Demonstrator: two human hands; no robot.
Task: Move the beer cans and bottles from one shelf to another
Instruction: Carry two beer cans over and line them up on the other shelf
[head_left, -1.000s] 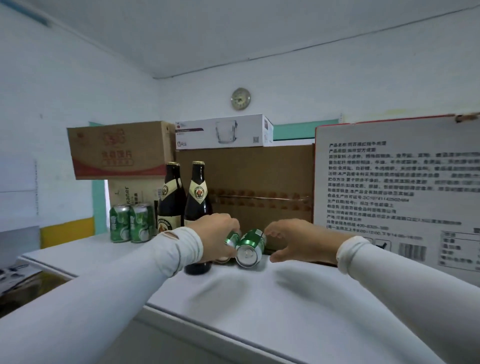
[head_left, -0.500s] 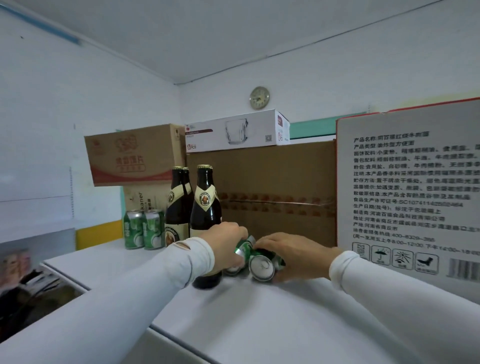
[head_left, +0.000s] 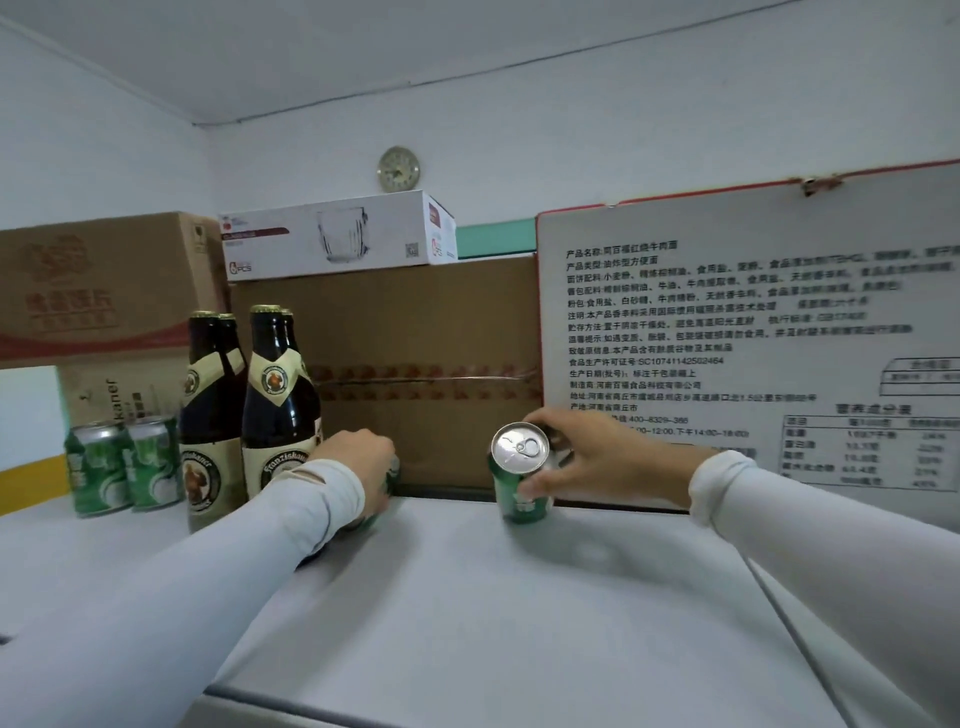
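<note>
Your right hand (head_left: 582, 457) is gripping a green can (head_left: 521, 475), tilted just above the white shelf (head_left: 519, 597), ready for carrying. Your left hand (head_left: 363, 467) is wrapping another can (head_left: 390, 475) beside the bottles (head_left: 275, 395).

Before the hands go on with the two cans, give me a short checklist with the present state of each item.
1. Right hand grips its can: ok.
2. That can is tilted, top toward the camera, not standing upright: not ok.
3. Left hand wraps its can: ok, though the can is mostly hidden.
4. Left can upright: cannot tell.
5. Left hand sits close to the front bottle, so knocking it is a risk: not ok.
6. White top bare between the hands: ok.
</note>
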